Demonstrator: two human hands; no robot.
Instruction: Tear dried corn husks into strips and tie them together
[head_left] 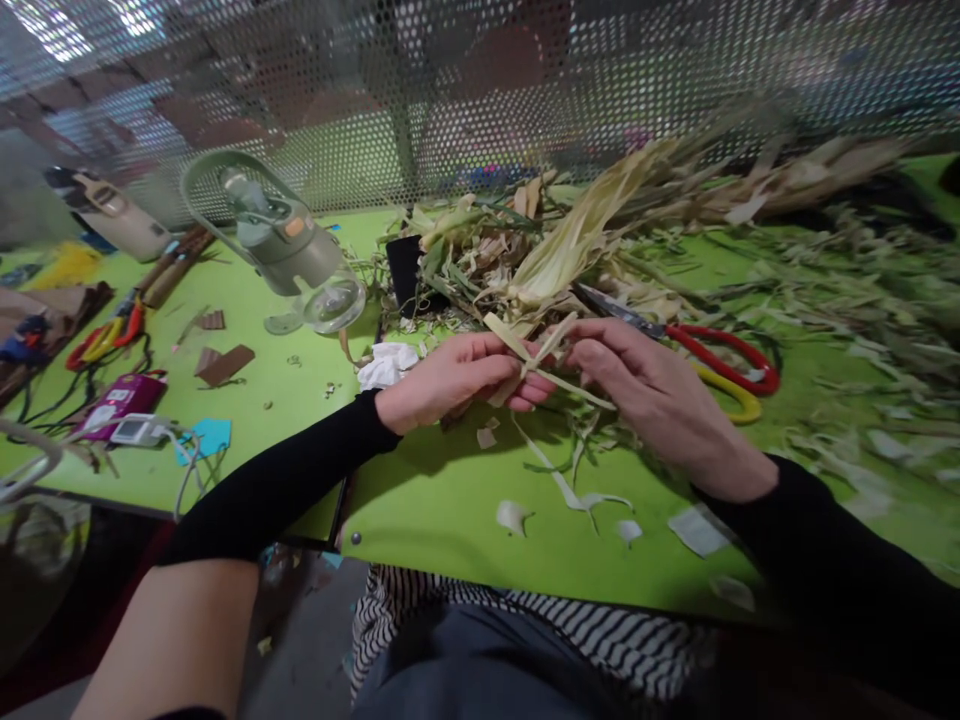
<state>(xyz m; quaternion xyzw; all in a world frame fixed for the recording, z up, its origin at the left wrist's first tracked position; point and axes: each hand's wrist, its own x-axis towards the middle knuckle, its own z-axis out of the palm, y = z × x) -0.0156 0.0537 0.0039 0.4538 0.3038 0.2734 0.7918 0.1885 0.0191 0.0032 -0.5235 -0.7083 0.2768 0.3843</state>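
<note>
Between my hands, over the near part of the green table, is a small crossed piece of folded corn husk strips (534,362). My left hand (469,378) grips it from the left, with thumb and fingers closed around its lower end. On the other side my right hand (645,395) has its fingers curled at the strip ends, thumb against fingertips. Part of the piece is hidden behind the fingers. Red-and-yellow-handled scissors (724,358) lie just beyond my right hand, blades toward the husk pile. A larger pale corn husk (581,240) fans out behind.
Husk scraps (855,310) cover the right of the green table (435,520). A dark phone-like object (405,272) leans by the pile. To the left stand a green bottle (281,240), a crumpled tissue (386,364), a purple box (124,400) and cables. A perforated metal screen (360,110) rises behind.
</note>
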